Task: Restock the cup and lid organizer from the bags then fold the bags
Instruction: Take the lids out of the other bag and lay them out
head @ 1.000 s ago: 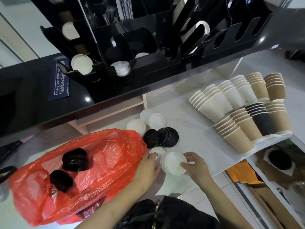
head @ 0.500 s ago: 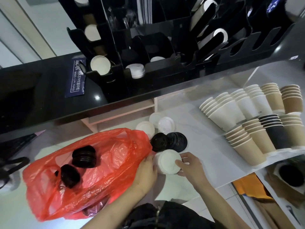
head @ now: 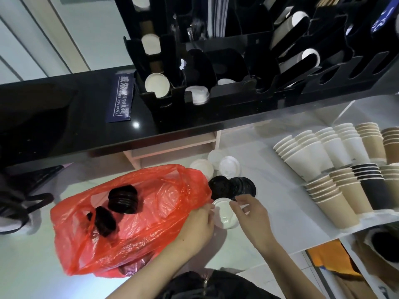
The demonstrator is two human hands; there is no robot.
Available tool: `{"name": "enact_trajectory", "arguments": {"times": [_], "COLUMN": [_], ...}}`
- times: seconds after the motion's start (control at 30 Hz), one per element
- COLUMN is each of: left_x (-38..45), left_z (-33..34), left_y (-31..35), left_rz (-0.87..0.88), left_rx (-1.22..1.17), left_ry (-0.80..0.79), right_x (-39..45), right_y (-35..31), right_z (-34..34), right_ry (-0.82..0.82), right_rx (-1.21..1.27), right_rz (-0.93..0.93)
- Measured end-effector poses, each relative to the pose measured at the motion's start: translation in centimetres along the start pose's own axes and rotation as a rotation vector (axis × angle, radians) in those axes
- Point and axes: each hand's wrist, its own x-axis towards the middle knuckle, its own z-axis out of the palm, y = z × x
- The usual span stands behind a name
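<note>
Stack of white plastic cup lids (head: pixel 224 213) sits on the white counter (head: pixel 269 190), just right of the red plastic bag's mouth. Both hands are on it: left hand (head: pixel 197 226) has fingertips curled against the stack's left edge, right hand (head: pixel 251 212) pinches the right rim with thumb and forefinger, other fingers loosely bent. Looks like a two-sided grip on the stack; whether it is lifted off the counter, cannot tell.

Red translucent plastic bag (head: pixel 129 216) lies crumpled on the counter left of the stack, left wrist resting over its edge. Inside it: two stacks of black plastic lids (head: pixel 123 198), one upright-ish, one tipped on its side (head: pixel 104 221).

Just behind the held stack: loose black lids (head: pixel 232 187) overlapping, then three white lids (head: pixel 218 161) further back.

Right side of the counter: nested stacks of paper cups lying tilted, white (head: pixel 313 152), kraft brown (head: pixel 336 197) and black (head: pixel 373 184).

Above, on the black glossy shelf (head: pixel 64 108): black acrylic cup and lid organizer (head: pixel 226 87), some slots holding white cups and lids, several slots dark. Blue paper packet (head: pixel 122 98) lies just left of it.
</note>
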Motion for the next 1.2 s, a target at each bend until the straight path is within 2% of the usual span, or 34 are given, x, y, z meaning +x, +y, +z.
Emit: {"name": "enact_trajectory", "arguments": {"times": [0.17, 0.33, 0.5, 0.63, 0.8, 1.03, 1.2], "left_x": [-1.2, -2.3, -4.5, -6.2, -6.7, -7.1, -7.0], "left_z": [-2.8, -7.1, -12.1, -15.9, -18.8, -22.0, -23.9], "left_y": [-0.3, -3.4, -8.5, -13.3, -17.4, -20.3, -22.6], "left_rz": [0.029, -0.031, -0.089, -0.102, -0.111, -0.160, -0.186], "left_rx": [-0.087, -0.078, 0.125, 0.337, 0.477, 0.573, 0.685], "left_ry": [0.107, 0.304, 0.419, 0.395, 0.309, 0.225, 0.172], "right_x": [0.0, -0.1, 0.4, 0.9, 1.3, 3.3, 4.4], "right_y": [-3.4, -7.9, -11.8, -13.8, -16.4, -19.2, -20.5], "right_z": [1.6, 5.3, 10.7, 14.8, 19.9, 24.0, 25.2], "right_ry": [-0.034, -0.180, -0.388, -0.541, -0.666, -0.686, -0.824], "right_rx": [0.088, 0.082, -0.119, -0.310, -0.520, -0.593, -0.635], "right_rz": [-0.085, -0.203, -0.444, -0.592, -0.670, -0.706, -0.720]}}
